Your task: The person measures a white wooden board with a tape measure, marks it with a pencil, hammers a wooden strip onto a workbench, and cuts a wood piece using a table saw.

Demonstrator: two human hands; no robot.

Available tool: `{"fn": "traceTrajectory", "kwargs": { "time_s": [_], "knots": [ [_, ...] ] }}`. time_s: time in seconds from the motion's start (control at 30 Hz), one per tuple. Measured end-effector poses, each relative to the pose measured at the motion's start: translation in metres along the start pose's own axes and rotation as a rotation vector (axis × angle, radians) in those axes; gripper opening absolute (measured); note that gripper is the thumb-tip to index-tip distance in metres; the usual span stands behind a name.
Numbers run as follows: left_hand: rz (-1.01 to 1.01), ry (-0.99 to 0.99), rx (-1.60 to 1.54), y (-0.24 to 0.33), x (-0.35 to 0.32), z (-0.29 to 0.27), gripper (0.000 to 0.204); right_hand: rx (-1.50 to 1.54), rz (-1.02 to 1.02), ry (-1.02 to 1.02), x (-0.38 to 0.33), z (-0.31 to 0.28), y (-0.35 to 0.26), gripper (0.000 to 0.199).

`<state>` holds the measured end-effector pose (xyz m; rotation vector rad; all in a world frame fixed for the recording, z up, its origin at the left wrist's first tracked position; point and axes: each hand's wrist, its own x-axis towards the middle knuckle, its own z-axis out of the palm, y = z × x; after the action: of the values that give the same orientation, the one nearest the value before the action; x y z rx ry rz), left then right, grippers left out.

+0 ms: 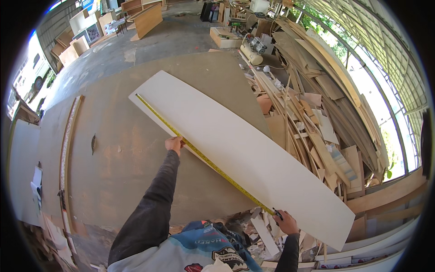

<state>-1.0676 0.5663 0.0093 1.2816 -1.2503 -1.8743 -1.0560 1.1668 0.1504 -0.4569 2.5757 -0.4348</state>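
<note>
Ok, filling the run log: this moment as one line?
left hand pressing tape measure | right hand at tape end | white board

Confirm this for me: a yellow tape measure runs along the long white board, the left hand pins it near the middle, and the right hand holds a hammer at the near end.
Not quite. The head view shows no hammer: the right hand holds a dark pen or marker at the near end of the yellow tape measure. The rest stands: the tape runs along the long white board, and the left hand pins it near the middle.
</note>
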Motion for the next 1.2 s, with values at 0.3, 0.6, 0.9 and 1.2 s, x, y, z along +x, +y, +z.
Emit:
{"fn": "traceTrajectory", "kwargs": {
  "time_s": [0.3,0.6,0.9,1.2],
  "knots": [
    [0.081,0.029,0.159,-0.023,-0.052,0.026,0.018,-0.038,-0.231,-0.017,0.094,0.015,-0.012,0.043],
    [0.100,0.144,0.221,-0.062,-0.119,0.054,0.030,0.068,-0.247,-0.166,0.101,0.014,0.022,0.050],
    [0.971,-0.479,0.901,-0.087,-0.267,0.117,0.020,0.184,-0.068,-0.005,0.049,-0.014,0.118,0.054],
    [0.971,-1.462,0.863,-0.168,-0.430,0.215,0.027,0.308,0.276,0.185,-0.047,-0.044,0.239,0.045]
  ]
}}
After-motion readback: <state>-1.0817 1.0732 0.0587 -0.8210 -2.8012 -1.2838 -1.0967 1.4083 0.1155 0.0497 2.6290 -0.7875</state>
